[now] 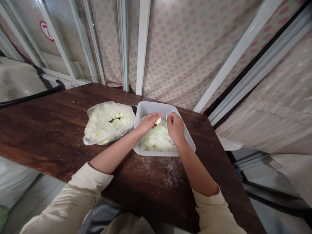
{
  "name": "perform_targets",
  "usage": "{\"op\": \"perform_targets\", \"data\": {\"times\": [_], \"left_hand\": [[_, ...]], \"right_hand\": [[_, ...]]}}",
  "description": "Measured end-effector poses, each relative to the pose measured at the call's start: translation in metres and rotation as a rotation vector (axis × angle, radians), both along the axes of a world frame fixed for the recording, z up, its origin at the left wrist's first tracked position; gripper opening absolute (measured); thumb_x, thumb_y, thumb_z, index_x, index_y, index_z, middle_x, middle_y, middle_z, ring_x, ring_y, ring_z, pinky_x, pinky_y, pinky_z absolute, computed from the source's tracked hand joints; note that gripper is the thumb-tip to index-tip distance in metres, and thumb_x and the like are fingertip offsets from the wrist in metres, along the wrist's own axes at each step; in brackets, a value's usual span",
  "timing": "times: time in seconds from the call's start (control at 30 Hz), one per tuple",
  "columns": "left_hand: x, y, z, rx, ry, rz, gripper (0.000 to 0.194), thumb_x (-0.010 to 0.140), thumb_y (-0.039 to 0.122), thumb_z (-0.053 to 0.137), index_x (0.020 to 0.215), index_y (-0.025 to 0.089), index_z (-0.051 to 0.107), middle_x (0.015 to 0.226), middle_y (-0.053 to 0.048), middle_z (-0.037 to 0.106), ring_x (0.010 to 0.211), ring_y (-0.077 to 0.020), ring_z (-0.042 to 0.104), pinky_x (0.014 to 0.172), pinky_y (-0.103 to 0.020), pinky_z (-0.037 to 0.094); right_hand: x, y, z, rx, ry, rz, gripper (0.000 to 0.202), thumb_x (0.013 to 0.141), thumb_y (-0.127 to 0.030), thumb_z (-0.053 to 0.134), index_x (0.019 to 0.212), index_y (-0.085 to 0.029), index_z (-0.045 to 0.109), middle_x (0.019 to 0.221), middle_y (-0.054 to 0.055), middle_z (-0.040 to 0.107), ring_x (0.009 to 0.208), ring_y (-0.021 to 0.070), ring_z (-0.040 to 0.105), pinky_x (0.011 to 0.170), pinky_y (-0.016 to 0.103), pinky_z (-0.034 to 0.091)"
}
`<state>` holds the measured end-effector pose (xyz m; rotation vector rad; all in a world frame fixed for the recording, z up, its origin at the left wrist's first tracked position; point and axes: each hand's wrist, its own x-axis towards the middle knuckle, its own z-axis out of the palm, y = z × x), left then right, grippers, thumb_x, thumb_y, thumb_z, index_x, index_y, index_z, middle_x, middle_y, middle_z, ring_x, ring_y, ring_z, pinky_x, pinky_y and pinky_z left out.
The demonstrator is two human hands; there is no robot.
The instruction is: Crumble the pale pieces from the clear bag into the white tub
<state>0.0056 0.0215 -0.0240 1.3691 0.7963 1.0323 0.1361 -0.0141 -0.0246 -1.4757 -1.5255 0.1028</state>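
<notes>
Two pale pieces sit pinched in our left hand and right hand over the tub, seemingly partly filled; the bag beside it holds more.

Homelike room, polka-dot curtain, white-framed glass panels, 1 wooden table

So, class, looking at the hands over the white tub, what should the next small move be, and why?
Probably lower the left hand a little and release the pale piece into the white tub: that hand holds it over the tub's open top, and a heap of similar pale bits already lies inside.
</notes>
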Motion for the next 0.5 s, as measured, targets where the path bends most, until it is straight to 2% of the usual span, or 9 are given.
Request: {"op": "perform_targets", "data": {"times": [0.07,0.17,0.23,0.37,0.5], "left_hand": [[0.001,0.001,-0.001,-0.031,-0.011,0.011,0.035,0.078,0.049,0.047,0.064,0.018,0.038,0.056,0.006,0.025,0.048,-0.0058,0.027,0.049,-0.021,0.027],[0.0,0.002,-0.001,0.01,0.016,0.006,0.028,0.078,0.043,0.048,0.068,0.017,0.043,0.058,0.005,0.033,0.051,-0.0064,0.032,0.05,-0.02,0.028],[-0.001,0.003,-0.002,0.07,0.037,0.006,0.026,0.078,0.04,0.047,0.066,0.017,0.044,0.058,0.004,0.035,0.052,-0.0066,0.032,0.05,-0.02,0.028],[-0.003,0.004,-0.004,0.124,0.069,0.044,0.035,0.079,0.046,0.047,0.061,0.016,0.044,0.055,0.004,0.036,0.052,-0.0068,0.032,0.05,-0.02,0.027],[-0.002,0.004,-0.004,0.072,0.019,-0.021,0.038,0.078,0.052,0.047,0.065,0.016,0.047,0.057,0.003,0.041,0.051,-0.0063,0.033,0.047,-0.02,0.026]], "right_hand": [[0.0,0.001,0.0,-0.026,0.014,0.046,0.026,0.087,-0.035,0.038,0.065,-0.022,0.039,0.055,-0.003,0.038,0.053,0.0132,0.036,0.055,0.027,0.024],[-0.003,0.002,-0.002,-0.078,0.088,0.302,0.026,0.088,-0.041,0.037,0.071,-0.022,0.041,0.06,-0.003,0.041,0.057,0.0123,0.04,0.057,0.026,0.029],[-0.006,0.003,-0.003,-0.095,0.12,0.417,0.024,0.086,-0.042,0.042,0.073,-0.022,0.041,0.063,-0.004,0.041,0.058,0.0112,0.04,0.057,0.025,0.031],[-0.007,0.008,-0.007,-0.135,0.151,0.477,0.023,0.084,-0.042,0.045,0.074,-0.021,0.041,0.063,-0.004,0.041,0.058,0.0106,0.039,0.056,0.025,0.031],[-0.003,0.011,-0.008,-0.143,0.198,0.487,0.024,0.085,-0.043,0.043,0.073,-0.021,0.042,0.062,-0.004,0.043,0.058,0.0113,0.041,0.057,0.025,0.032]]}}
